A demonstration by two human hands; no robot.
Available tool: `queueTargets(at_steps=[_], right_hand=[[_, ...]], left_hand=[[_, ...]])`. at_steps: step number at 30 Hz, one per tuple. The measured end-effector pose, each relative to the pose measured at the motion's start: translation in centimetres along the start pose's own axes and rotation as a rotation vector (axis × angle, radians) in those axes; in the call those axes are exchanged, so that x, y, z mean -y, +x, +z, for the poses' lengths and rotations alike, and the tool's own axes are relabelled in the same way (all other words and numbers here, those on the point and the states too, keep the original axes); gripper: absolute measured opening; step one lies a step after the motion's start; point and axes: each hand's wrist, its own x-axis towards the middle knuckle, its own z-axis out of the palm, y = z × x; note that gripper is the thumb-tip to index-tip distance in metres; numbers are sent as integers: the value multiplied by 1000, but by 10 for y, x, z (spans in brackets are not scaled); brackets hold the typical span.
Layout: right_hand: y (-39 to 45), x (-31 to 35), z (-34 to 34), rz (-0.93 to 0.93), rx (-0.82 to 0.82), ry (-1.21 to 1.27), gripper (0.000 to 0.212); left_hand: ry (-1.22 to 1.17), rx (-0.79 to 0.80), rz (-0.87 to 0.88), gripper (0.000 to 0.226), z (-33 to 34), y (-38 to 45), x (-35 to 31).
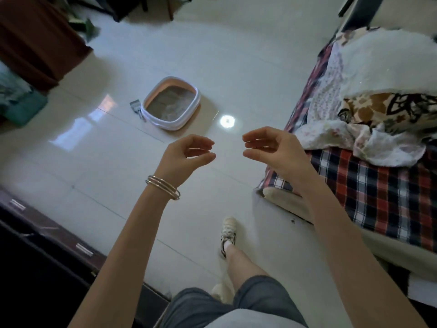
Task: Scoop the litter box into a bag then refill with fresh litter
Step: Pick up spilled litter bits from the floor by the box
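- The litter box (pixel 172 104) is sitting on the floor (pixel 118 162), well ahead of the person, with grey litter inside.
- A small grey scoop (pixel 136 110) is lying just beside its left edge.
- The left hand (pixel 186 153) and the right hand (pixel 268 147) are hanging in the air with fingers loosely curled, holding nothing.
- The scoop is looking light and stiff, so taking it by the handle is probably best.
- The box is looking heavy with litter, so holding its rim on both sides seems safest.
- No bag is showing.

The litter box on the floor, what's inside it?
Inside the litter box you can see greyish-brown litter, paler near the front. Its near wall hides the front edge of the litter, and anything buried underneath cannot be seen.
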Motion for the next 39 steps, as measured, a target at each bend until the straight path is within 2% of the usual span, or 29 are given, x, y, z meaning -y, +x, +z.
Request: queueTargets(at_steps=[11,27,33,39], right_hand=[[203,22,-22,19,34,-31,26],[475,34,-33,118,-64,-12,24],[582,-18,-52,164,-66,-18,20],[701,-147,-49,188,-66,-49,20]], left_hand=[[-17,-100,-35,22,-42,188,-18],[-22,7,-69,22,-105,471,-38],[-32,19,-143,22,-89,583,1],[-39,-12,-180,23,-52,704,118]])
